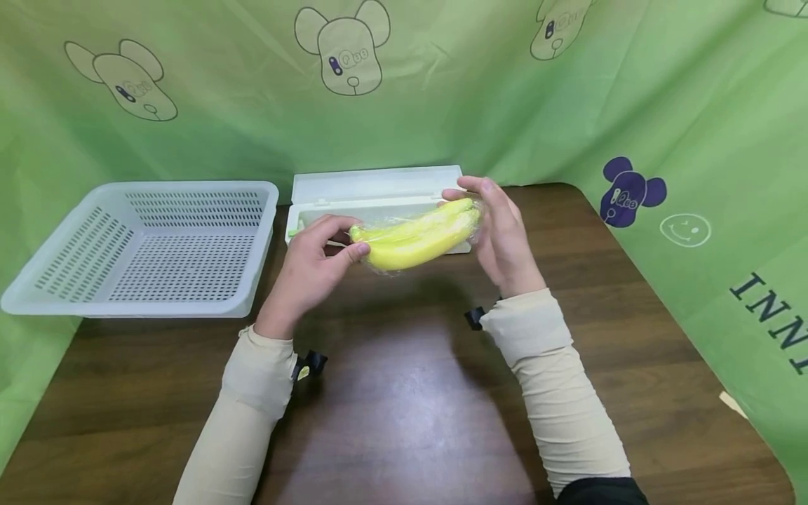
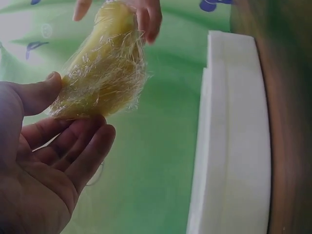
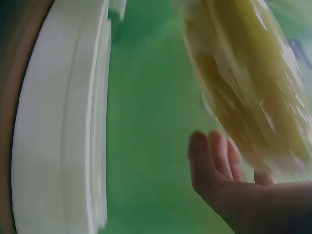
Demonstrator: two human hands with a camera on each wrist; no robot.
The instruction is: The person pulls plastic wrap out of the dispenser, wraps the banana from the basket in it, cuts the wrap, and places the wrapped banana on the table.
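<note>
Yellow bananas [image 1: 419, 238] wrapped in clear cling film are held up above the table, lying roughly sideways between the two hands. The left hand [image 1: 312, 263] pinches their left end, thumb in front and fingers behind; in the left wrist view the crinkled film [image 2: 105, 83] shows at this end. At the other end, the right hand [image 1: 505, 238] has its fingers extended and touches or nearly touches the wrapping. Directly behind the bananas stands a long white box [image 1: 379, 189] with its lid raised, partly hidden by them and the left hand.
A white perforated plastic basket [image 1: 252, 301] stands to the left on the brown wooden table [image 1: 404, 421]. A small green item [image 1: 295, 230] shows at the box's left end. Green printed cloth [image 1: 442, 105] hangs around the back and sides.
</note>
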